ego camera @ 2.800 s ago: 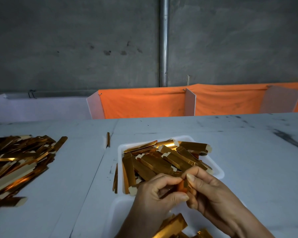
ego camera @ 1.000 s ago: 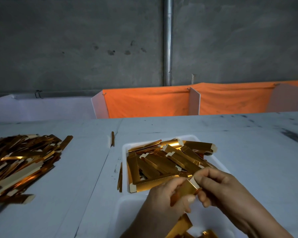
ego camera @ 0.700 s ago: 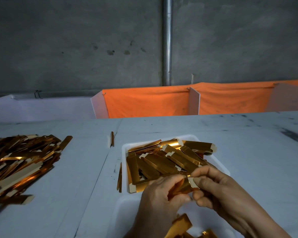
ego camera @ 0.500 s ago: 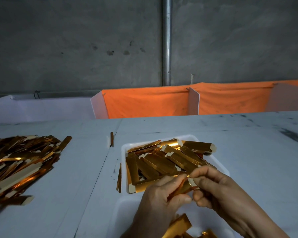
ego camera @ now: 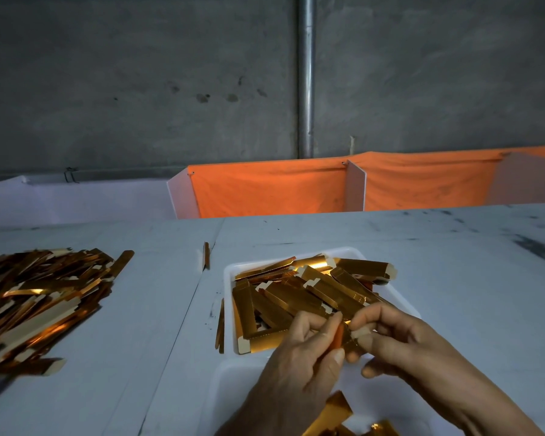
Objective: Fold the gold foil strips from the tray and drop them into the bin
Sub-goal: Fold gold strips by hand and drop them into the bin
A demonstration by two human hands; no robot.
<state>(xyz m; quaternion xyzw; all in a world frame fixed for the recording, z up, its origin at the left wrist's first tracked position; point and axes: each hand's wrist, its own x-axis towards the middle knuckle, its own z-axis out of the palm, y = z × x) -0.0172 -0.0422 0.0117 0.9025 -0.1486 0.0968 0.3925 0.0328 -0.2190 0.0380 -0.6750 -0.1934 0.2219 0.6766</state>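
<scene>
The small gold foil strip pinched between the left hand and the right hand is largely covered by the fingers, so its fold cannot be made out. The white plastic bin nearest the camera is cut off by the bottom edge, as are the folded gold pieces in it. The loose heap of long gold foil strips is cropped by the left edge.
</scene>
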